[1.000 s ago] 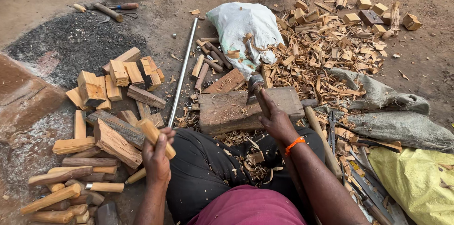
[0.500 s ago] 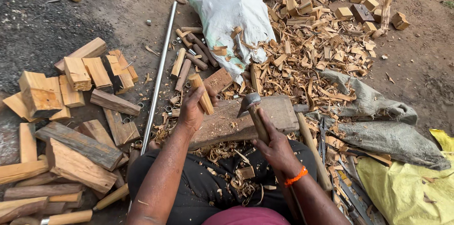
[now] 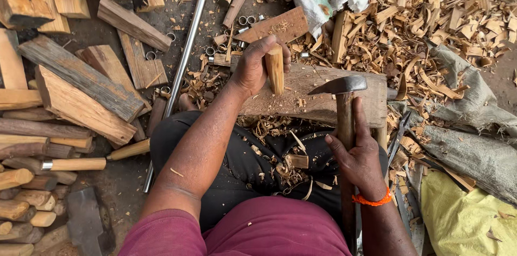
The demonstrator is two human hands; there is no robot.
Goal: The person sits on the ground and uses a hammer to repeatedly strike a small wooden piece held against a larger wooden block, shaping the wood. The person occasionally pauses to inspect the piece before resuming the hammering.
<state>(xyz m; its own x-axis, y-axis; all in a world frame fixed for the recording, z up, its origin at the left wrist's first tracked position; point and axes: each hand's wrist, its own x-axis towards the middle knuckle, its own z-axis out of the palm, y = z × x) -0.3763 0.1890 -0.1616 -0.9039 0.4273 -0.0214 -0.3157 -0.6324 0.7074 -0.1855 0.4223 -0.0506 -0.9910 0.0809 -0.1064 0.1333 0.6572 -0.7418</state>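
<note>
Gripping a wooden peg upright on the chopping block, left hand.

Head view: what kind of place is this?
Likely an outdoor, ground-level woodworking spot: heaps of wood shavings, split billets, and a worn chopping block where the hands work a wooden peg with an adze.

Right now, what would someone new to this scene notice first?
At centre, the left hand stands a short wooden peg upright on a worn wooden block, while the right hand grips an adze whose head lies on the block. Split wood is piled on the left, shavings heaped upper right.
</note>
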